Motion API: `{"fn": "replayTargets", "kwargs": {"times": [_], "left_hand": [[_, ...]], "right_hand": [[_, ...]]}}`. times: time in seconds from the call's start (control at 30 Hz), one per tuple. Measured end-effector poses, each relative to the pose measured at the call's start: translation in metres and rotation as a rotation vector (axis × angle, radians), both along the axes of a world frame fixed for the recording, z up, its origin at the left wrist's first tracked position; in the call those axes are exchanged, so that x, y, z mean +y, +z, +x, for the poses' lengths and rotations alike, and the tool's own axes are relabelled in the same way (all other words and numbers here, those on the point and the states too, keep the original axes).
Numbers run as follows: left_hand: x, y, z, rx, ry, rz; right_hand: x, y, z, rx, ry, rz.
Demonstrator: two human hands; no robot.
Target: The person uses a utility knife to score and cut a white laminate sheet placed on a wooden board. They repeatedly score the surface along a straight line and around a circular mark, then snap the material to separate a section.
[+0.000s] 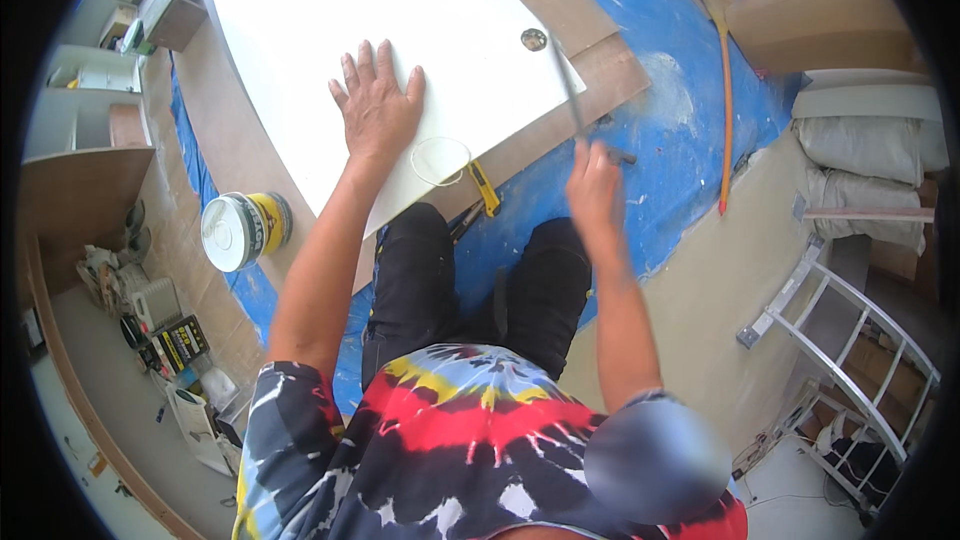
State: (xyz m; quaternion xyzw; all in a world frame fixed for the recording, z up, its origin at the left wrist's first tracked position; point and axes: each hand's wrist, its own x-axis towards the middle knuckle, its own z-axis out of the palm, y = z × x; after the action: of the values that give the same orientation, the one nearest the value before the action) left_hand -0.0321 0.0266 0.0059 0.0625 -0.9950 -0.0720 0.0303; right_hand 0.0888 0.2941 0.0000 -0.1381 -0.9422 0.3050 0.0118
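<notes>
At two o'clock, the right hand (pixel 597 183) grips a thin tool (pixel 568 86) (seemingly filing the white board (pixel 465 60)); next strokes likely need the left hand (pixel 381 112), splayed at eleven, steady.

white board (pixel 430 40): running past upper picture edge | thin tool (pixel 570 88) over board's right edge: blurring, right hand (pixel 597 190) hiding part | dark round spot (pixel 534 40) on board: showing too small to identify
</notes>
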Motion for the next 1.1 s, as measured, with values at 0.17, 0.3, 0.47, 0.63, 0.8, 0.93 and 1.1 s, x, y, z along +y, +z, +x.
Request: {"fn": "replayTargets", "kwargs": {"times": [0.17, 0.3, 0.47, 0.63, 0.8, 0.93, 1.1], "left_hand": [[-0.001, -0.002, -0.002, 0.027, -0.005, 0.039], [0.0, -0.001, 0.0, 0.027, -0.002, 0.029], [0.0, 0.002, 0.001, -0.014, 0.006, -0.005], [0.001, 0.0, -0.001, 0.023, 0.011, 0.038], [0.0, -0.001, -0.001, -0.006, 0.002, 0.018], [0.0, -0.002, -0.001, -0.009, 0.015, 0.012], [0.0, 0.003, 0.0, -0.017, 0.005, 0.023]], "right_hand": [[-0.01, -0.004, 0.015, -0.017, -0.008, -0.048], [-0.012, 0.0, 0.032, -0.179, 0.1, 0.051], [0.009, 0.002, -0.006, 0.016, -0.012, 0.005], [-0.015, 0.003, 0.037, -0.252, 0.057, 0.007], [-0.009, 0.005, -0.001, 0.019, 0.009, 0.01], [-0.04, 0.016, 0.043, -0.292, 0.166, -0.058], [-0.029, 0.011, 0.034, -0.172, 0.0, 0.004]]}}
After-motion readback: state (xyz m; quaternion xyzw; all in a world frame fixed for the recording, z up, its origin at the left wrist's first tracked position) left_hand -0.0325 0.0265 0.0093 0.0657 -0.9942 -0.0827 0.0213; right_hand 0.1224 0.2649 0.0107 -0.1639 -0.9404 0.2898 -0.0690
